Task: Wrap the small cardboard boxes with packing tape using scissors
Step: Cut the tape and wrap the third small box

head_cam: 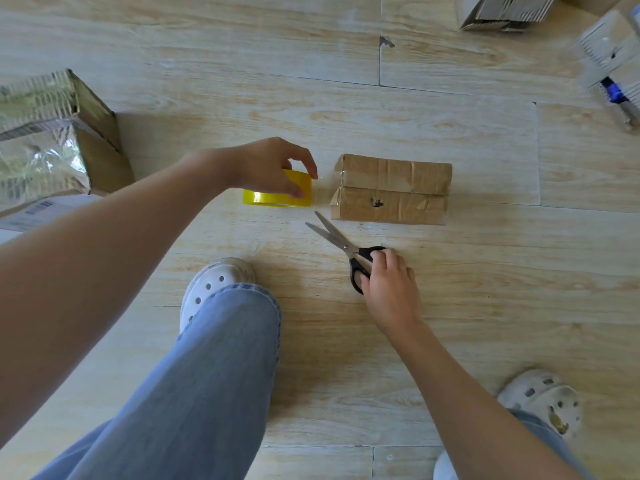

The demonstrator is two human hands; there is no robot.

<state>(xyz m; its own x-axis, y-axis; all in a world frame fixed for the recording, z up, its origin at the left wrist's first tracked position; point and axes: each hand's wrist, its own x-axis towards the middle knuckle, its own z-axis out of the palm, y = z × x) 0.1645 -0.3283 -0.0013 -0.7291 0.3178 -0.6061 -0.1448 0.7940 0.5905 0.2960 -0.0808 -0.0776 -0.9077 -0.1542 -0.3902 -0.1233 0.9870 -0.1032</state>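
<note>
left grip [266,164] clamped on tape roll [277,197] | right grip [388,282] clamped on scissors [341,245] | risk: we slacken the strand [322,190] to the boxes [391,188]; it may fold and stick to itself

Pale wood-grain floor [450,306] planks with thin dark seams fill the scene under soft, even light. A large carton [52,133] covered in glossy tape sits at the left edge, while a second carton [502,12] and a blurred plastic-wrapped package [609,60] lie at the top right.
</note>
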